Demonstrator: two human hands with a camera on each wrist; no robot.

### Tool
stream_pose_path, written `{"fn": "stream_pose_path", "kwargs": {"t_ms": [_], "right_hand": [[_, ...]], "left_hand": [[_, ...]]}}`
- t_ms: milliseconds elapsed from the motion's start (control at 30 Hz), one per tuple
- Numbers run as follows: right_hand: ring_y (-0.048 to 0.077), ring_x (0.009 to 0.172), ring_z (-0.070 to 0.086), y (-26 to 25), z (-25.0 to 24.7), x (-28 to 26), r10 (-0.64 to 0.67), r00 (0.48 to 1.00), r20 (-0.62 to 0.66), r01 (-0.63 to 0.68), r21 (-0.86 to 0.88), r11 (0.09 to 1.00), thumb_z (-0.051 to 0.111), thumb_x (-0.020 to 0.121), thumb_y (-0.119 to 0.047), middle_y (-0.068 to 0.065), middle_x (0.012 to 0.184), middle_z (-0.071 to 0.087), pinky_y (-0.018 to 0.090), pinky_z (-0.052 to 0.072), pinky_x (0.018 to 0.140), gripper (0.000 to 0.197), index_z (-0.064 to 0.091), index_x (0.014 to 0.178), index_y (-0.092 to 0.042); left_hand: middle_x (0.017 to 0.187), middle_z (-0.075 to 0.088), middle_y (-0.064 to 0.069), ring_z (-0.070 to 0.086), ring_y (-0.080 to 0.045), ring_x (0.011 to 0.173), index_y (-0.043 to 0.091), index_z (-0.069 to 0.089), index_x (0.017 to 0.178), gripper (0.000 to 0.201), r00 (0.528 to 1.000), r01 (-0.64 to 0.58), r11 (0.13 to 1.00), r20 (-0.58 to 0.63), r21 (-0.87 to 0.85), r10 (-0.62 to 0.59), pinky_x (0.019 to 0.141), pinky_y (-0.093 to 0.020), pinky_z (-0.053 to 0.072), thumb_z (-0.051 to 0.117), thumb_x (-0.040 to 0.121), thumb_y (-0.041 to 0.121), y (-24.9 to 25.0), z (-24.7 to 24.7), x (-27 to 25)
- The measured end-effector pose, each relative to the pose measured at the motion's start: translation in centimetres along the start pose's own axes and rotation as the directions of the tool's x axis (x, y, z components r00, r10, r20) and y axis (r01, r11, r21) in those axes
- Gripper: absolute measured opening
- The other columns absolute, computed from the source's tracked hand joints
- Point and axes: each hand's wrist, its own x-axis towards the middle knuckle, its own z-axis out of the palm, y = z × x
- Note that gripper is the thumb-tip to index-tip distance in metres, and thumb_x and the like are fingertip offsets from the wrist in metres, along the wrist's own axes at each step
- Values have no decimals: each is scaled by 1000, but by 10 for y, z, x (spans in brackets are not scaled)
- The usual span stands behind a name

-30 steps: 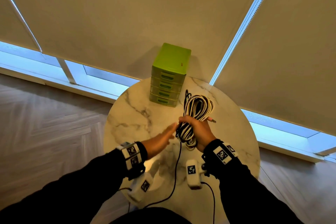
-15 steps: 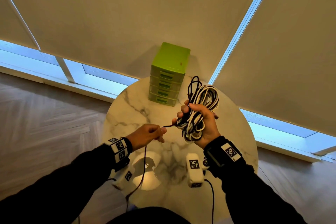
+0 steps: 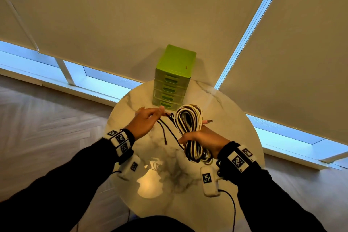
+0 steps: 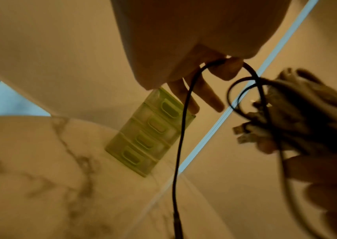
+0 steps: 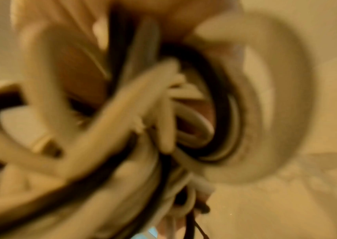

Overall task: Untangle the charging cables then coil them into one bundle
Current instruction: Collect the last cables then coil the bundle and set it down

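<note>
Nearest the body, above the round marble table [image 3: 235, 118], the right hand [image 3: 205, 137] has its fingers curled round the middle of the coiled bundle [image 3: 190, 118] of black and white charging cables, held clear of the tabletop. Just left of it, the left hand [image 3: 145, 120] pinches the loose black cable [image 3: 165, 133] between thumb and fingertips, the other fingers spread; its free tail hangs down toward the table. Likely trouble: that last run could be laid across the loops and snag, or the right hand's grip could loosen so the coils spring apart. One bundle, one loose tail; how many cables are in it cannot be told. Farther back stands one green drawer unit [image 3: 175, 75] with four drawers.
</note>
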Motion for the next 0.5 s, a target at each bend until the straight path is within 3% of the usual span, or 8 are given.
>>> {"fn": "stream_pose_path", "kwargs": {"t_ms": [100,200,300,433,500], "right_hand": [[21,87,72,5,7,14,-82,993,-86,68,-153,986,83,64,-27,2,86,75,44,59,85,35,72,97,-22],[14,93,69,8,10,22,-152,972,-181,105,-246,964,81,64,-35,-7,93,73,39,57,87,39,71,102,-31],[15,92,66,10,10,27,-217,939,-266,130,-307,943,79,71,-25,-3,96,70,33,56,82,32,70,101,-26],[10,92,44,12,10,32,-315,924,-217,142,-571,809,74,70,-29,7,103,54,28,41,82,27,67,95,-23],[15,87,55,14,7,33,-327,926,-191,185,-526,830,74,70,-23,6,91,65,34,49,78,20,69,89,-19]], "left_hand": [[128,69,1,60,-12,124,23,66,128,72,995,98,917,51,-388,-85,109,-35,42,26,95,74,16,26,3],[122,68,-16,66,-24,118,2,50,136,78,974,181,697,26,-694,-226,98,-41,53,36,94,66,30,48,4],[130,65,-18,65,-31,120,5,41,147,88,945,248,576,63,-779,-322,103,-48,51,35,90,73,43,56,7],[126,67,-20,63,-47,115,12,50,142,84,938,305,474,175,-826,-299,101,-53,51,17,94,74,57,58,9],[121,70,-20,62,-48,115,11,41,148,84,939,309,449,196,-838,-281,102,-57,50,19,95,73,62,57,11]]}}
